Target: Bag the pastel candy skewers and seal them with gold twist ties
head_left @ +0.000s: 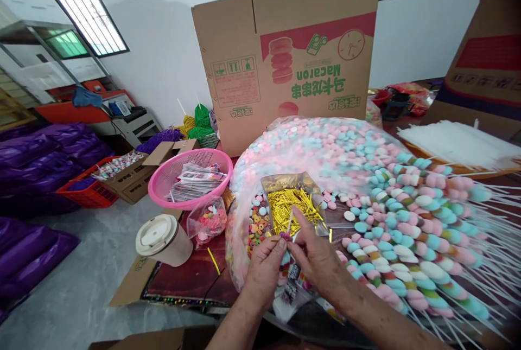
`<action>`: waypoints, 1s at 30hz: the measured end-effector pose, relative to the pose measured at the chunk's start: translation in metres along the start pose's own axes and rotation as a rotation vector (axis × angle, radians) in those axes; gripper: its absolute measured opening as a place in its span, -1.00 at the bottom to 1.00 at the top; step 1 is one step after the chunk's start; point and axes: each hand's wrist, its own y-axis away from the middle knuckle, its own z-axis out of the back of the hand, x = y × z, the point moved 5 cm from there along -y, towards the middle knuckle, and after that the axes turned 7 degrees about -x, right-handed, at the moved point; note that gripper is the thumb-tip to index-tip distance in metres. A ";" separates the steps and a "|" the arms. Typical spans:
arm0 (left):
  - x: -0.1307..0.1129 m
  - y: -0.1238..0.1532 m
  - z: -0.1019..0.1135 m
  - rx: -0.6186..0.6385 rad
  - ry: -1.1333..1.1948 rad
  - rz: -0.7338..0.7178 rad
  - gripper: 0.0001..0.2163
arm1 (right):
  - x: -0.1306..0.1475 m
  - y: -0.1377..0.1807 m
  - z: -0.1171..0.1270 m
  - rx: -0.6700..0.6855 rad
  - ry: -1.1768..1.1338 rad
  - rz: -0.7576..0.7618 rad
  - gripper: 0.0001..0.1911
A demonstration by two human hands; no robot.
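Observation:
My left hand (264, 263) is closed, its thumb and finger pinching the gathered purple neck of a clear printed candy bag (291, 287). Below both hands hangs the bag, partly covered by them. A short white stick (290, 223) rises from the gathered neck. My right hand (315, 249) is closed against the same neck from the other side, its index finger raised beside the stick. Just beyond my fingers, gold twist ties (291, 206) fill an open box. Candy skewers (411, 241) on white sticks lie piled to the right. Whether a tie is between my fingers is hidden.
A big clear bag of pink, blue and white candies (325, 144) spreads behind the ties. Left are a pink basket (157, 182) of wrappers, a lidded cup (173, 247) and a loose gold tie (214, 261). A Macaron carton (240, 84) stands at the back.

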 end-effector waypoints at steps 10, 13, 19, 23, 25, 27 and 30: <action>-0.010 0.016 -0.017 0.404 0.354 0.406 -0.61 | 0.039 0.004 0.034 0.495 -0.365 0.232 -0.74; -0.009 0.011 -0.013 0.235 0.422 0.358 -0.48 | 0.027 0.000 0.022 0.393 -0.449 0.005 -0.69; 0.001 0.003 -0.010 -0.135 0.437 0.247 -0.61 | 0.022 0.004 0.013 -0.097 0.151 0.323 -0.72; -0.009 0.002 -0.010 -0.214 0.202 0.101 -0.49 | 0.036 0.004 0.027 -0.295 0.471 0.613 -0.71; -0.016 0.003 -0.009 -0.116 0.108 0.220 -0.39 | 0.041 0.006 0.029 -0.330 0.463 0.649 -0.74; -0.034 0.005 -0.005 0.052 0.118 0.283 -0.30 | 0.044 0.010 0.022 -0.230 0.330 0.658 -0.77; -0.072 0.006 0.019 0.051 0.127 0.059 -0.19 | 0.030 0.006 0.010 -0.060 0.007 0.289 -0.76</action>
